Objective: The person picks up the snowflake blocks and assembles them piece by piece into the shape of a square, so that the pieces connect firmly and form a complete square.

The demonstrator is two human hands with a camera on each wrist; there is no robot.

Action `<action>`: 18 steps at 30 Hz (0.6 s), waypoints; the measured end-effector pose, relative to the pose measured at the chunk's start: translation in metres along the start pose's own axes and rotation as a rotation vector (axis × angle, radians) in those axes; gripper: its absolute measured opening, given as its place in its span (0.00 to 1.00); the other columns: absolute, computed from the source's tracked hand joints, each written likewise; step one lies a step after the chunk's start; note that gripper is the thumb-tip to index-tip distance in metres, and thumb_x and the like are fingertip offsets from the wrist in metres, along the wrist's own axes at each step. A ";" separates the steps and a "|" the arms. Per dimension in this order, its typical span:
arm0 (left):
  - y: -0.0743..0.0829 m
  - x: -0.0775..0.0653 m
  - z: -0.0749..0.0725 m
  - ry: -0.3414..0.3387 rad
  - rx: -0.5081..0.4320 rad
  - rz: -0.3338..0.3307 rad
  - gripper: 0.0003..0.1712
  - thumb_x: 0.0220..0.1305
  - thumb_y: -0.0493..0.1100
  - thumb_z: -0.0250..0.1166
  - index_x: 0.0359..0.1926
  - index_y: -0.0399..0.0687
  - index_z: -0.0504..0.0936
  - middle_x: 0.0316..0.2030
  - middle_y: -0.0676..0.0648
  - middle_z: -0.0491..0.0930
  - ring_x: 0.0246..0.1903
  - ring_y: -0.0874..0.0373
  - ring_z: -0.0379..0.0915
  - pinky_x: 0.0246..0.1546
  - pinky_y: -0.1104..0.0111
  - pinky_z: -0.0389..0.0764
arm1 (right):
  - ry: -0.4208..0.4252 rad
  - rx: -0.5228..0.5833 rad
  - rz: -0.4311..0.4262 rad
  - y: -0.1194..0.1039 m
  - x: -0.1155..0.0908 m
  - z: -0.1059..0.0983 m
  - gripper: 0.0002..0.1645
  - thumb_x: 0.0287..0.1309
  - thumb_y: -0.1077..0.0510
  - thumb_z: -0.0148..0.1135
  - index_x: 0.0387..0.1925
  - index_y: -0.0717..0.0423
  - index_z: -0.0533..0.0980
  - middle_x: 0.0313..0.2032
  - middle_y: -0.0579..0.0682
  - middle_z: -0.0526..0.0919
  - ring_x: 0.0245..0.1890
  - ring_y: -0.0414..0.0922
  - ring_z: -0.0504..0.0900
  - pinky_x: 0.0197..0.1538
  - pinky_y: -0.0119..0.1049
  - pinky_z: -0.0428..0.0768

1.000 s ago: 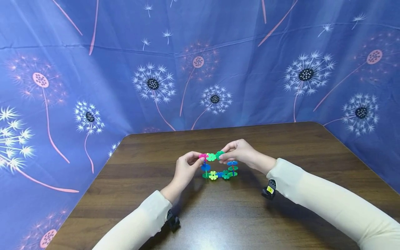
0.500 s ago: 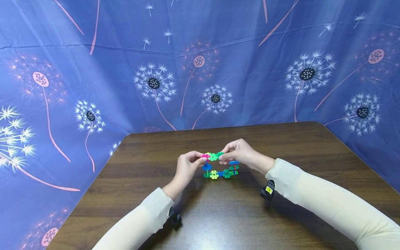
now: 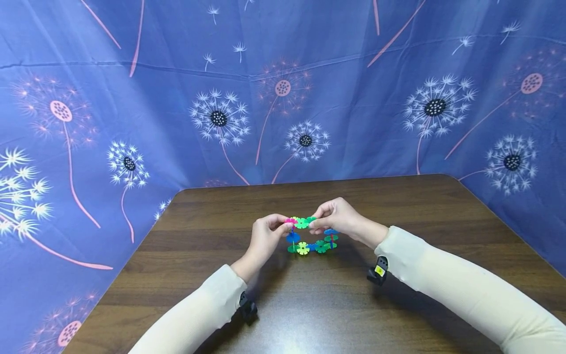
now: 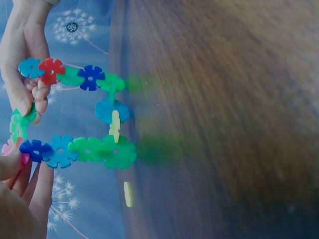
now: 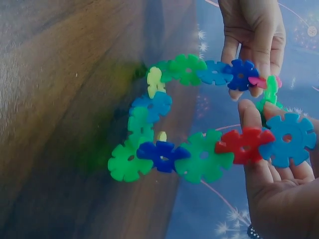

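Observation:
Flower-shaped plastic discs, slotted together into an upright four-sided frame, stand on the brown table; its bottom row includes a yellow disc [image 3: 302,248]. At the top left corner my left hand [image 3: 264,241] pinches a pink disc [image 3: 290,221] between thumb and fingers. My right hand [image 3: 340,216] pinches a green disc [image 3: 311,221] at the right end of the top row, its fingertips partly covering it. Below that hand, the right column ends in a light blue disc [image 5: 287,139], above a red disc [image 5: 245,145]. The left column shows a dark blue disc [image 4: 36,150].
A separate yellow piece [image 4: 128,194] appears near the table's far edge in the left wrist view. The wooden table [image 3: 212,216] reaches back to a blue dandelion-print cloth [image 3: 336,88]. Black wrist cameras [image 3: 378,271] hang below both sleeves.
Compared with a second ago, both hands and the disc frame appear nearly unchanged, only slightly shifted in the head view. Each hand keeps its pinch.

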State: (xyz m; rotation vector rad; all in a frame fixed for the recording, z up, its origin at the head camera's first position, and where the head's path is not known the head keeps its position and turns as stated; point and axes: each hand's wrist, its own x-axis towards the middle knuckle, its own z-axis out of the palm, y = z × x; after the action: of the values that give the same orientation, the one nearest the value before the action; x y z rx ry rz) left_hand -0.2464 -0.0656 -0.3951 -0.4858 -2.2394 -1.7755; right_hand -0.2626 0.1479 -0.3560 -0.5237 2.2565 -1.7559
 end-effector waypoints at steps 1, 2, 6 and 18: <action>0.000 0.000 0.000 -0.001 0.001 -0.004 0.06 0.58 0.33 0.68 0.34 0.30 0.84 0.31 0.33 0.85 0.31 0.48 0.85 0.36 0.56 0.84 | -0.015 -0.011 0.007 -0.001 0.000 -0.001 0.09 0.53 0.66 0.69 0.33 0.72 0.80 0.26 0.56 0.88 0.29 0.47 0.88 0.44 0.47 0.84; 0.000 0.000 -0.001 -0.005 0.006 -0.001 0.06 0.58 0.33 0.68 0.34 0.30 0.84 0.32 0.33 0.85 0.30 0.49 0.85 0.36 0.56 0.85 | -0.036 -0.017 0.018 -0.001 0.001 -0.003 0.10 0.53 0.65 0.69 0.33 0.71 0.81 0.27 0.56 0.88 0.31 0.49 0.88 0.45 0.48 0.84; 0.000 0.001 -0.002 -0.027 0.000 0.002 0.06 0.58 0.32 0.67 0.35 0.30 0.83 0.33 0.33 0.85 0.31 0.55 0.84 0.35 0.63 0.85 | -0.151 -0.028 0.058 0.000 0.008 -0.016 0.13 0.55 0.58 0.69 0.37 0.66 0.82 0.34 0.55 0.88 0.41 0.58 0.86 0.53 0.49 0.80; 0.000 0.001 -0.005 -0.037 0.030 0.022 0.05 0.59 0.32 0.67 0.35 0.33 0.82 0.34 0.35 0.85 0.30 0.61 0.81 0.35 0.70 0.84 | -0.157 0.012 0.115 0.024 0.047 -0.025 0.22 0.63 0.54 0.63 0.51 0.67 0.78 0.53 0.59 0.83 0.54 0.49 0.81 0.63 0.47 0.73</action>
State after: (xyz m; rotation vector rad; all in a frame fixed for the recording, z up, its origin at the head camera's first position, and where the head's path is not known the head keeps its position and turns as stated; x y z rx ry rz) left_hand -0.2470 -0.0705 -0.3939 -0.5391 -2.2727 -1.7333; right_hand -0.3189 0.1557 -0.3712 -0.5000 2.1235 -1.6135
